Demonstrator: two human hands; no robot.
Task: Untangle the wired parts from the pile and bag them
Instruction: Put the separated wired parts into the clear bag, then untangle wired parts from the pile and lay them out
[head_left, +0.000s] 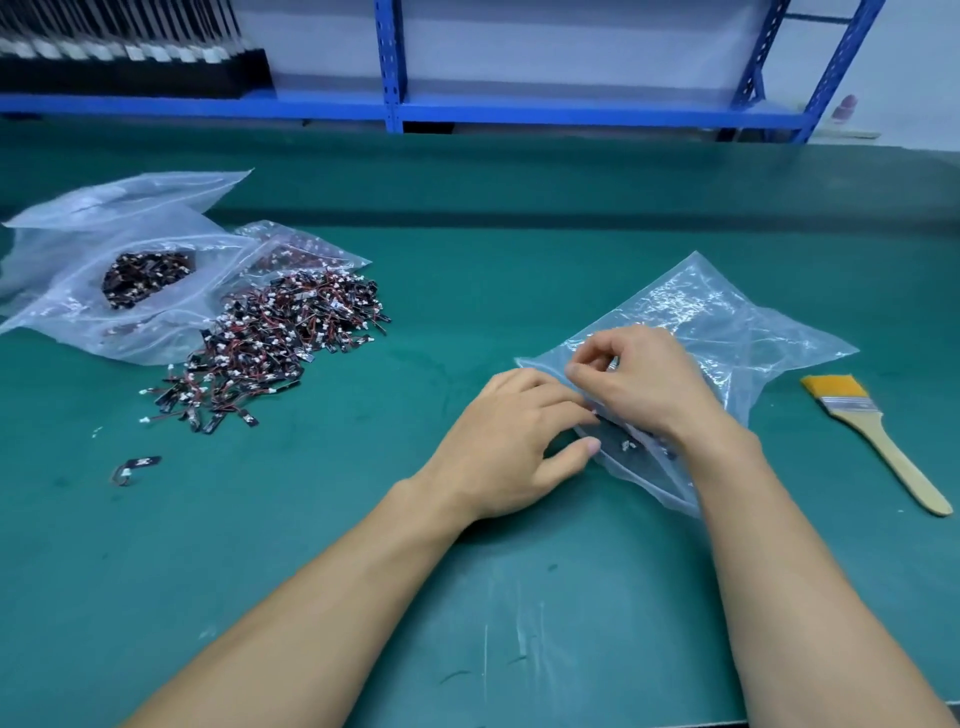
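A tangled pile of small black parts with red wires and white plugs (275, 338) lies on the green mat at the left. A clear plastic bag (727, 332) lies at the right, with a few wired parts (631, 441) visible inside near its mouth. My left hand (514, 447) holds the bag's near edge, thumb under the film. My right hand (644, 379) pinches the bag's upper lip just above the left hand, fingers curled. What the fingertips hold besides film is hidden.
Large clear bags (104, 249) with more parts lie at the far left. One loose wired part (136, 466) lies alone near the front left. A wooden-handled brush (872, 431) lies right of the bag. A blue shelf frame (395, 111) runs along the back.
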